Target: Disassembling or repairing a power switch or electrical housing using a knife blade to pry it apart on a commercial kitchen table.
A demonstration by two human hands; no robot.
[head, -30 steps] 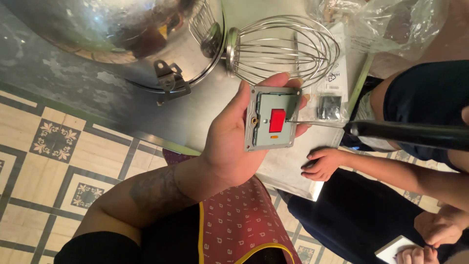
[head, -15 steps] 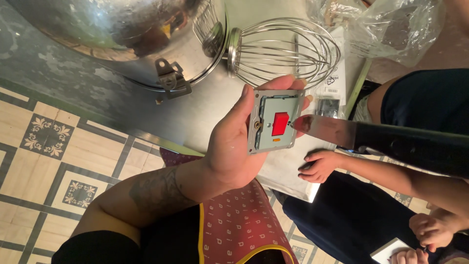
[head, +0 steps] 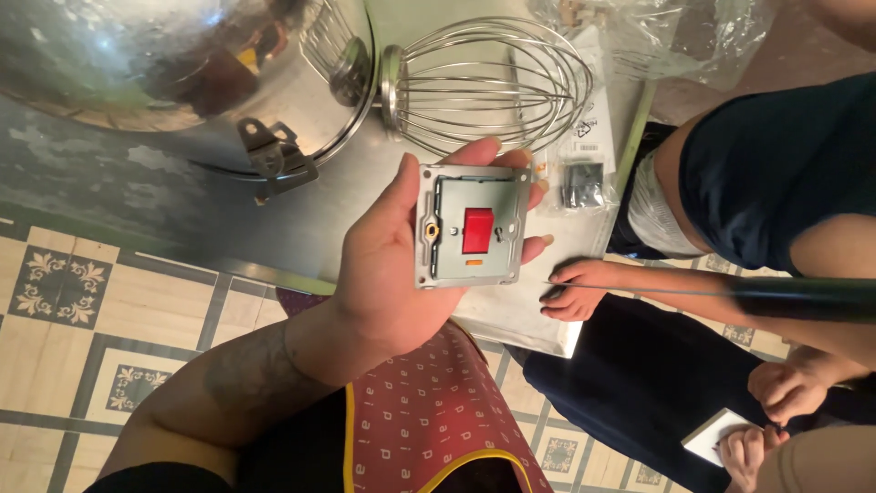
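My left hand (head: 383, 274) holds a grey square switch plate (head: 474, 228) with a red rocker in its middle. The thumb lies along the plate's left edge and the fingertips curl round its right side. A long dark tool with a thin metal shaft (head: 803, 299) reaches in from the right edge. Its tip ends just below and to the right of the plate, apart from it. No part of my right hand shows.
A large steel mixing bowl (head: 164, 73) and a wire whisk (head: 493, 82) lie on the metal table (head: 137, 192), with a small bag of dark parts (head: 581, 183) and crumpled clear plastic (head: 675, 36). Another person's hand (head: 575, 290) rests on the table edge. Tiled floor lies below.
The dark tool's tip was at the switch plate by the red rocker; it has since drawn back, down and to the right. My left hand has kept the plate almost still.
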